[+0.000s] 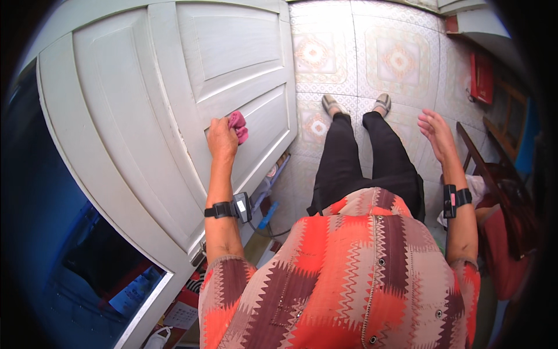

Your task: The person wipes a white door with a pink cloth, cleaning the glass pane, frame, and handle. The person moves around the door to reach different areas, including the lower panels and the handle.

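My left hand [223, 140] is closed around a crumpled pink cloth [238, 126] in front of a white panelled wooden door [235, 48]. Whether the cloth touches the door's surface, I cannot tell. Part of the cloth is hidden inside my fist. On the other side, my right hand [436, 131] is raised over the floor with nothing in it, its fingers a little spread. The door stands at my left, and its lower panels reach down near my feet.
Patterned floor tiles [399, 61] lie under my feet. At my right stands a dark wooden chair [497, 187] with fabric on it. A red box-like object [481, 78] is farther off. Behind the door's lower edge, a blue item [268, 214] and other goods are stacked.
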Demonstrator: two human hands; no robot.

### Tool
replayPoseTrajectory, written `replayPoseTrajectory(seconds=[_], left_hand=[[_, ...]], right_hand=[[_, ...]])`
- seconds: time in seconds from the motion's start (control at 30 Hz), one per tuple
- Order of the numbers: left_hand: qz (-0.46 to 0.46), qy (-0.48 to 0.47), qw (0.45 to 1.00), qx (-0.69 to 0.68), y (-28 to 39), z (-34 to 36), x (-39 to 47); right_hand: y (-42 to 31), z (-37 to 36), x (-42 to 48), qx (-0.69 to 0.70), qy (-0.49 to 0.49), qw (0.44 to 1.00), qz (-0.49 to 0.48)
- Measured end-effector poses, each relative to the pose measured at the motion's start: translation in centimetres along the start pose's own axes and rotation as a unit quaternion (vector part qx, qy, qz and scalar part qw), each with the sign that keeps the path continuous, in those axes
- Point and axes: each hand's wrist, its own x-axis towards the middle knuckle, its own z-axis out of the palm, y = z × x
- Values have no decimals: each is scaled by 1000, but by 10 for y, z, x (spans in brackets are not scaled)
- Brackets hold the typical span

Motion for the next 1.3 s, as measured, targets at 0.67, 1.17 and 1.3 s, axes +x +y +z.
replayPoseTrajectory(seconds=[0.67, 1.17, 1.3], left_hand=[[18, -309, 691, -654, 1, -35, -57], [-416, 191, 613, -644, -237, -2, -328], [-155, 358, 464, -795, -207, -106, -289]], right_hand=[[-13, 366, -68, -101, -294, 950, -43], [-21, 448, 20, 124, -144, 970, -154], [-52, 487, 15, 39, -102, 943, -314]])
